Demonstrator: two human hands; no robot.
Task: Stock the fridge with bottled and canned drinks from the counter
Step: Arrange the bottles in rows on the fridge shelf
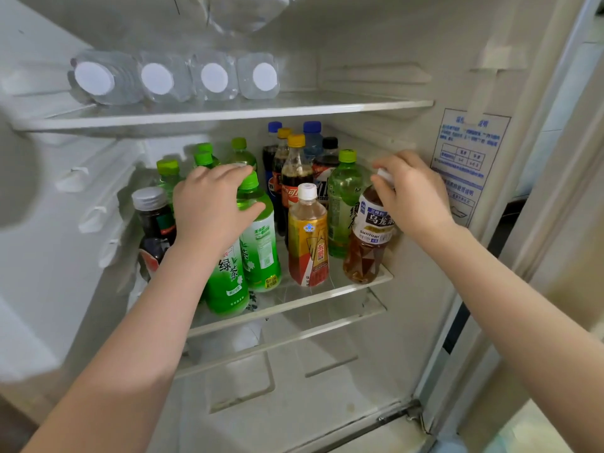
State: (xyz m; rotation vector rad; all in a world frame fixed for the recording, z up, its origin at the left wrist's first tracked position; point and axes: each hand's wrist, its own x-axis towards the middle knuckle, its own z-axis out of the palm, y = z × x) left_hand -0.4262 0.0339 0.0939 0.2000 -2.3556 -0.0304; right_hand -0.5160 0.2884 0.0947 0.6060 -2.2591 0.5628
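Both my hands reach into the open fridge at its middle glass shelf (343,291). My left hand (209,204) grips the shoulder of a green tea bottle (261,246) with a bright green cap; a second green tea bottle (227,282) stands in front of it under my wrist. My right hand (413,194) holds the white-capped neck of a brown oolong tea bottle (367,250) standing at the shelf's front right corner. Between the two stands a yellow and red bottle (309,237). Cola bottles (294,178) and more green bottles (344,197) fill the back.
Clear water bottles (157,78) lie on their sides on the upper shelf (359,106). A dark bottle with a silver cap (153,220) stands at the left of the middle shelf. A lower glass shelf (320,335) sits below. A blue-printed label (467,158) covers the right wall.
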